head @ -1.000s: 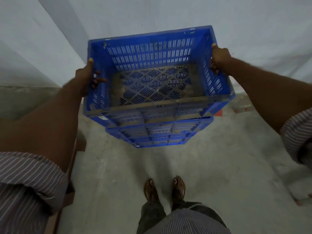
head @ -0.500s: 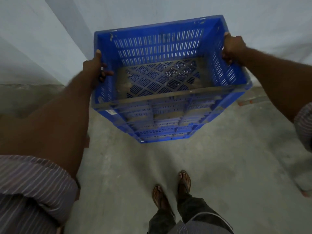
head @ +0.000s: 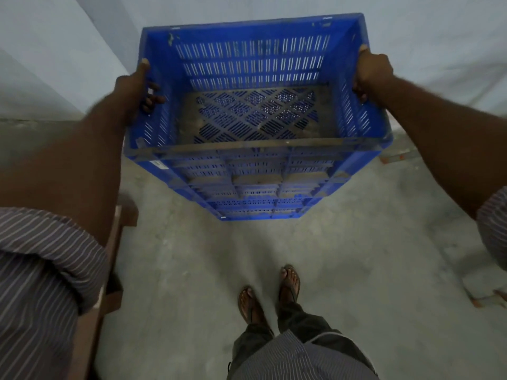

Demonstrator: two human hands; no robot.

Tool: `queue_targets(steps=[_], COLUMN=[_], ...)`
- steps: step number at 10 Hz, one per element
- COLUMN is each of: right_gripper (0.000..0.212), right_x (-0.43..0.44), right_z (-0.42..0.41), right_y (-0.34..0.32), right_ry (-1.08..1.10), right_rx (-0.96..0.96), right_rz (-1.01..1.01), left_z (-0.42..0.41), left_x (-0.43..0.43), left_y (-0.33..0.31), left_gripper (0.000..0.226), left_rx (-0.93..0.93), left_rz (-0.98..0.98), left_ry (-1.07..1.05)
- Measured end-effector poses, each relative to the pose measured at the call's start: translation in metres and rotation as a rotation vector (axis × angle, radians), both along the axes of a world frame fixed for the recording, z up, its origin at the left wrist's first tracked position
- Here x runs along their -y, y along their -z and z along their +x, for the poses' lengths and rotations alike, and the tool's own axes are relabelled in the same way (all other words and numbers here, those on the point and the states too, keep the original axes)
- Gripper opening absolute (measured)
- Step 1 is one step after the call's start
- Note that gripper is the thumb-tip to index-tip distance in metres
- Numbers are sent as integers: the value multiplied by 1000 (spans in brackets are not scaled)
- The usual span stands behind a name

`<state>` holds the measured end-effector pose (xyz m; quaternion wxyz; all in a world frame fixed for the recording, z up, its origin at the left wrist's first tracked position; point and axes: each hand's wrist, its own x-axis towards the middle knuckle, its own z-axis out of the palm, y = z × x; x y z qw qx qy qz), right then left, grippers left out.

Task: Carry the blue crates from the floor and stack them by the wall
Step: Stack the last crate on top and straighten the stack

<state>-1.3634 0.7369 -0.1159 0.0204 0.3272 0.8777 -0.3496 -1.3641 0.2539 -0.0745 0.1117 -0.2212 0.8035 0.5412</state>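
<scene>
An empty blue slotted crate [head: 252, 61] is at the top of a stack of blue crates [head: 255, 198] that stands on the concrete floor close to the white wall. My left hand [head: 134, 89] grips the crate's left rim, fingers hooked through the side. My right hand [head: 373, 71] grips its right rim. The top crate lines up over the ones beneath; whether it rests on them I cannot tell. Its floor is dusty.
A white wall [head: 274, 6] runs behind the stack, with a corner at the left. A brown wooden piece [head: 115, 270] lies along the floor at my left. My sandalled feet [head: 270, 294] stand just short of the stack. Reddish bits [head: 395, 157] lie on the floor at the right.
The held crate has shifted right and into line over the stack below. My feet have stepped closer to the stack.
</scene>
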Motion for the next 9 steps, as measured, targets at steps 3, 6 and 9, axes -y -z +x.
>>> queue_targets(steps=[3, 6, 9], right_gripper=[41, 57, 57], right_x=[1, -1, 29], right_z=[-3, -1, 62], right_y=[-11, -11, -40], right_ry=[-82, -108, -173], right_rx=[38, -2, -102], right_rz=[-18, 14, 347], left_z=[21, 20, 33], left_x=[-11, -7, -6], left_y=[-3, 6, 4], left_gripper=[56, 56, 49], left_rx=[-48, -48, -433], left_rz=[-34, -57, -678], left_ry=[-46, -43, -30])
